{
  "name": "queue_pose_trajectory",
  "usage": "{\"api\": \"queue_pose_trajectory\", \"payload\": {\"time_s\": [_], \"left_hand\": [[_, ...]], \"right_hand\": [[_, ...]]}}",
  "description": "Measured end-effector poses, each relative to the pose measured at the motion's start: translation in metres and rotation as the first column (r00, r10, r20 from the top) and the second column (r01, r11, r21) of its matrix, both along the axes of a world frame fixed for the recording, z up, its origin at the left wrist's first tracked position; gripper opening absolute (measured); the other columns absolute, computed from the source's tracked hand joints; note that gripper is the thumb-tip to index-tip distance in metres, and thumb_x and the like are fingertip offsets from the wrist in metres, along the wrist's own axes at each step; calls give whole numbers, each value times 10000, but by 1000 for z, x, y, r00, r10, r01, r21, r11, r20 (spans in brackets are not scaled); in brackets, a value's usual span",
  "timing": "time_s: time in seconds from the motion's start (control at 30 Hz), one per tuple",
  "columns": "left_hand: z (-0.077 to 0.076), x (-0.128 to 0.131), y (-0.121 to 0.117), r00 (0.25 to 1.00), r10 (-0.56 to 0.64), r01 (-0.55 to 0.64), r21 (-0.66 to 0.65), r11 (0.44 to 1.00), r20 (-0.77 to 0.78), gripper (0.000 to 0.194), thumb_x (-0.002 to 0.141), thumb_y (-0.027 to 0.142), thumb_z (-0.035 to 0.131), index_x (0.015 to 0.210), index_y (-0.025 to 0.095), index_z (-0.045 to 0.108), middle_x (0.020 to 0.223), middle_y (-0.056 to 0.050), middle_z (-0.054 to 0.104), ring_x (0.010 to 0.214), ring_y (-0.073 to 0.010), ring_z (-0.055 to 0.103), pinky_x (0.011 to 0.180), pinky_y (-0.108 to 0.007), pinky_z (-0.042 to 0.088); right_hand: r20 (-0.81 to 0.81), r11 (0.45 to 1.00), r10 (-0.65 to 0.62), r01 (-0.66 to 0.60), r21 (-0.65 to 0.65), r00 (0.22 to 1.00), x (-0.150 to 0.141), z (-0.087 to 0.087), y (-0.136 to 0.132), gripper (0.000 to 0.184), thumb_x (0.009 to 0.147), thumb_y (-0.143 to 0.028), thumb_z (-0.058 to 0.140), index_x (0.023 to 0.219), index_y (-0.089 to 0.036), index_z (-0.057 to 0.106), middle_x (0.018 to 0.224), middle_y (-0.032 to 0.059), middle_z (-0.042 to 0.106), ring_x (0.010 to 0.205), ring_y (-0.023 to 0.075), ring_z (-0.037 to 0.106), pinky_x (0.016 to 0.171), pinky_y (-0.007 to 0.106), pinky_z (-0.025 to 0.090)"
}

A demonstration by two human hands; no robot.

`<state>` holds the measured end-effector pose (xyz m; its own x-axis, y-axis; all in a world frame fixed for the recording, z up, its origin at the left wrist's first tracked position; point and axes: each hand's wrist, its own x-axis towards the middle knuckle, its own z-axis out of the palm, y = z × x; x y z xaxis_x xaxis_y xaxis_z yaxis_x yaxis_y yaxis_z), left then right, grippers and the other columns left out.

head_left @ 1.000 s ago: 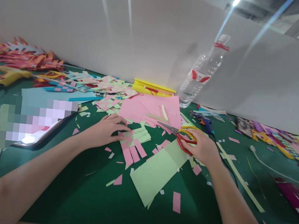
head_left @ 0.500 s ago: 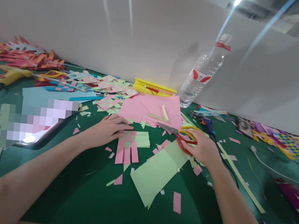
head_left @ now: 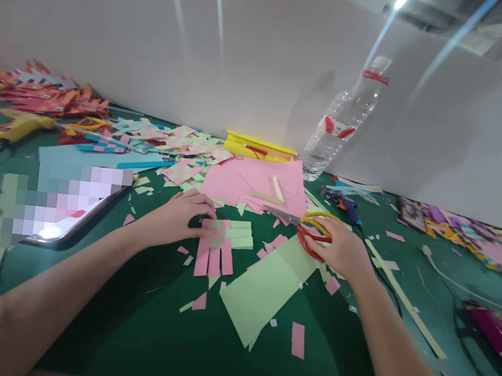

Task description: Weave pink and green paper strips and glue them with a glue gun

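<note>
My right hand (head_left: 337, 245) grips red-and-yellow-handled scissors (head_left: 314, 227), their blades pointing left over the edge of a pink sheet (head_left: 251, 182). Beneath the handles lies a pale green paper piece (head_left: 267, 291), slanted on the table, with another green edge showing under it. My left hand (head_left: 183, 217) rests at the upper left of a small weave of pink and green strips (head_left: 216, 244). Its fingers are curved and the thumb stands apart from them, by the weave's left edge. Pink strips hang toward me; green ones stick out right.
A clear plastic bottle (head_left: 341, 120) leans against the grey partition (head_left: 247, 50). A phone-like device (head_left: 73, 211), partly blurred out, lies left. Further left is a yellow glue gun (head_left: 21, 128); a blue one (head_left: 343, 204) lies right. Paper scraps litter the green table (head_left: 150, 333).
My left hand has drawn back slightly, its fingers more bent, uncovering more of the weave's top. The blue-and-yellow checked piece at far right no longer shows as before. My right hand is nearly still.
</note>
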<state>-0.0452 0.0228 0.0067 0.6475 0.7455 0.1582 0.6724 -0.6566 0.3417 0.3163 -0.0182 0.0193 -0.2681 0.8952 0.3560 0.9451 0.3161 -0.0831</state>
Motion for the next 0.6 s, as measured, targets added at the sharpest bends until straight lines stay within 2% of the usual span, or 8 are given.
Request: {"api": "queue_pose_trajectory", "payload": {"time_s": [0.1, 0.27, 0.33, 0.47, 0.6], "left_hand": [[3, 2, -2, 999, 15, -14, -36, 999, 28, 347, 824, 548, 517, 949, 238, 609, 1047, -50, 610, 1039, -248, 499, 889, -413, 378], [8, 4, -4, 992, 77, -61, -160, 985, 96, 290, 810, 472, 574, 941, 214, 582, 863, -28, 636, 799, -195, 580, 740, -346, 452], [9, 4, -5, 980, 103, -64, -223, 973, 170, 295, 806, 452, 584, 976, 211, 567, 878, -28, 646, 785, -186, 596, 700, -321, 473], [12, 4, -6, 945, 185, -99, -304, 948, 270, 333, 800, 437, 594, 1055, 223, 569, 925, -29, 674, 832, -188, 617, 728, -323, 502], [16, 4, -7, 916, 239, -141, -298, 944, 322, 318, 768, 473, 623, 963, 222, 641, 951, -38, 685, 820, -188, 618, 722, -320, 515]], "right_hand": [[1, 1000, 4, -4, -2, 1000, 0, 1, 0, 378, 805, -392, 527, 1136, -225, 598, 1126, 82, 644, 1011, 271, 618, 731, 381, 555], [-2, 1000, -2, 2, -21, 1000, -1, 1, 0, 377, 806, -393, 532, 1142, -230, 589, 1127, 78, 641, 1020, 266, 615, 733, 369, 554], [-4, 1000, 0, 0, -21, 1000, -1, 1, 0, 375, 808, -393, 530, 1141, -233, 588, 1127, 77, 641, 1020, 265, 614, 733, 369, 554], [-1, 1000, -2, 2, -18, 1000, -1, 2, 0, 377, 807, -399, 531, 1137, -225, 591, 1124, 81, 641, 1012, 264, 617, 740, 371, 552], [-1, 1000, -9, 9, -23, 1000, 0, 2, 0, 371, 809, -393, 531, 1138, -234, 593, 1130, 72, 641, 1015, 257, 617, 742, 360, 552]]}}
